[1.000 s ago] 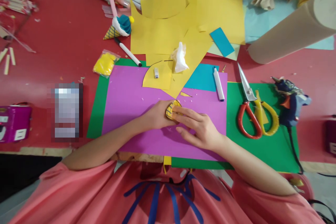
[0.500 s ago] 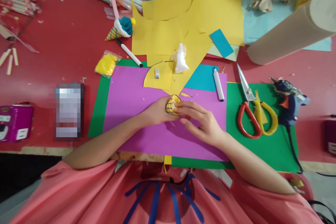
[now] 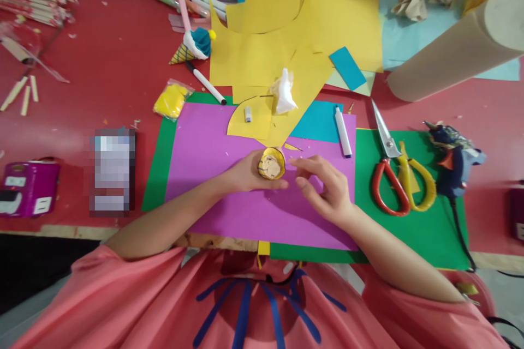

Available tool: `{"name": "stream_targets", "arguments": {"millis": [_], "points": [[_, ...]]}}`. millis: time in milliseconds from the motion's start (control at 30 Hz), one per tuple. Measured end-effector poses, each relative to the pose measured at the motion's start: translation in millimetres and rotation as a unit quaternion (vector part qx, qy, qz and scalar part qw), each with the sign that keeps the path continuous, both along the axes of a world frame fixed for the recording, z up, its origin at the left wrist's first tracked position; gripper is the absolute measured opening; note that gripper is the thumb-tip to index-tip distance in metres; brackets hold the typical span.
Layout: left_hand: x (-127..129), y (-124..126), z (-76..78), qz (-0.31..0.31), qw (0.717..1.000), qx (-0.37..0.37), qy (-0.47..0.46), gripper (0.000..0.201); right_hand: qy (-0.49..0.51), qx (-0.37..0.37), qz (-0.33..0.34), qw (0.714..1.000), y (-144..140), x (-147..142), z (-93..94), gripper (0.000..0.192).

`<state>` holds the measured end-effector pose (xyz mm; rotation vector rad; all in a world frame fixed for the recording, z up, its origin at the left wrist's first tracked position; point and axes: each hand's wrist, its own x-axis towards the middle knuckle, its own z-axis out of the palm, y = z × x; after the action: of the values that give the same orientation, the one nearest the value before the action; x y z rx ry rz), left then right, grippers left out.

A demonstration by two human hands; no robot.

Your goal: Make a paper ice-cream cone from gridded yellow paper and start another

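My left hand point(image 3: 245, 174) grips a small yellow paper cone point(image 3: 271, 163) with dark grid lines. Its open mouth faces up and shows crumpled tan paper stuffed inside. My right hand point(image 3: 325, 188) hovers just to the right of the cone with fingers loosely apart and holds nothing. Both hands are over a purple sheet point(image 3: 213, 147) that lies on a green sheet point(image 3: 426, 229).
Red-and-yellow scissors point(image 3: 393, 174) and a blue glue gun point(image 3: 452, 161) lie to the right. A white marker point(image 3: 341, 131), white wad point(image 3: 282, 91), yellow sheets point(image 3: 339, 16), finished ice-cream cone model point(image 3: 192, 46), yellow bag point(image 3: 170, 101) and cardboard roll point(image 3: 454, 52) sit further back.
My right hand has drawn away from the cone's mouth and opened. My left hand has tilted the cone so that its stuffed opening now faces up.
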<state>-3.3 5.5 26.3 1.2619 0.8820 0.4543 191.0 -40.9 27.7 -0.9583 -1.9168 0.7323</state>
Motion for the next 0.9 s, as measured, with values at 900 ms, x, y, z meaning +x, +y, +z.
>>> {"name": "stream_targets", "arguments": {"millis": [900], "points": [[-1.4,1.6,-3.2,-0.045,0.999,-0.027,-0.011,0.039,0.006,-0.127,0.068,0.99,-0.5,1.7,2.8,0.029]]}}
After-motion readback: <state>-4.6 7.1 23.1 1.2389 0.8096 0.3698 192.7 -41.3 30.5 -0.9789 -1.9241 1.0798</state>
